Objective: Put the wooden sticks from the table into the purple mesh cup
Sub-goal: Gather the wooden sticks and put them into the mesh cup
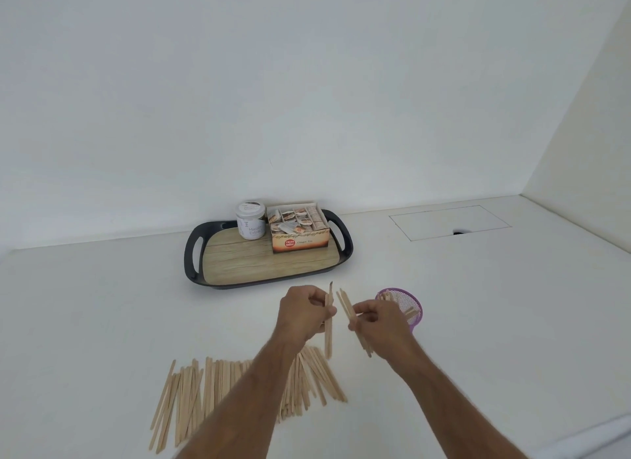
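Several pale wooden sticks (191,393) lie spread in a row on the white table, partly hidden by my forearms. My left hand (302,310) pinches a few upright sticks (328,335) above the pile's right end. My right hand (380,323) grips a small tilted bundle of sticks (346,306) just to the right of them. The purple mesh cup (411,308) stands right behind my right hand, with several sticks inside it; its left side is covered by that hand.
A black-rimmed tray (191,257) with a wood-pattern floor sits behind the hands, carrying a white jar (251,219) and an open box of tea bags (298,231). A rectangular hatch (450,221) is set in the table at back right. Walls close the back and right.
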The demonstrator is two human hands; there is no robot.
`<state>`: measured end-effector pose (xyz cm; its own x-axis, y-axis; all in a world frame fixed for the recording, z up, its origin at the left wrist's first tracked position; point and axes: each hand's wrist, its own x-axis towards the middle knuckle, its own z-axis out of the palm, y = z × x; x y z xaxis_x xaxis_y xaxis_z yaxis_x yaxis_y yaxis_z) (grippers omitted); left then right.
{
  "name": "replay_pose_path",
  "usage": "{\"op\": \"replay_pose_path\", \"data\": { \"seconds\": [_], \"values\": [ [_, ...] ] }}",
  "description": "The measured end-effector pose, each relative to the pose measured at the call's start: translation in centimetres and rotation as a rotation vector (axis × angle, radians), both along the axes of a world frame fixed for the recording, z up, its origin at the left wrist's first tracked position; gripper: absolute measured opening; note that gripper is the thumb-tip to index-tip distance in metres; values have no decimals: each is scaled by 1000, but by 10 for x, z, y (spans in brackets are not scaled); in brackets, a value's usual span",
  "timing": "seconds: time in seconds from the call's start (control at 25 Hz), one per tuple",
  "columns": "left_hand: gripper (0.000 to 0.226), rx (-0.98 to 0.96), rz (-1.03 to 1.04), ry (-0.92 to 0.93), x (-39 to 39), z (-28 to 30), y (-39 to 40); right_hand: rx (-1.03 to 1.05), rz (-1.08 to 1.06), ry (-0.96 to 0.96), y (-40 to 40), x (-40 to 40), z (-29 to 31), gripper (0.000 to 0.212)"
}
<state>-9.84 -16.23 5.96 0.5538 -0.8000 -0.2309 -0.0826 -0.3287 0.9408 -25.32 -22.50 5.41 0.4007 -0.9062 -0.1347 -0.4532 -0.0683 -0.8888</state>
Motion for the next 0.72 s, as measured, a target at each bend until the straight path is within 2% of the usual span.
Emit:
{"op": "replay_pose_path", "data": {
  "seconds": [0.16, 0.36, 0.56, 0.72],
  "values": [
    [13, -134, -27, 66, -22, 16, -20, -51, -82, -125, -15, -16, 24, 19],
    [17, -262, -20, 59, -47, 34, -46, -164, -236, -170, -41, -35, 36, 18],
    [15, -312, -35, 1, -68, 38, -67, -177, -277, -123, -54, -46, 27, 13],
    [14, -223, -89, -125, -79, 22, -74, -224, -248, -28, -55, -50, 15, 9]
  ]
}}
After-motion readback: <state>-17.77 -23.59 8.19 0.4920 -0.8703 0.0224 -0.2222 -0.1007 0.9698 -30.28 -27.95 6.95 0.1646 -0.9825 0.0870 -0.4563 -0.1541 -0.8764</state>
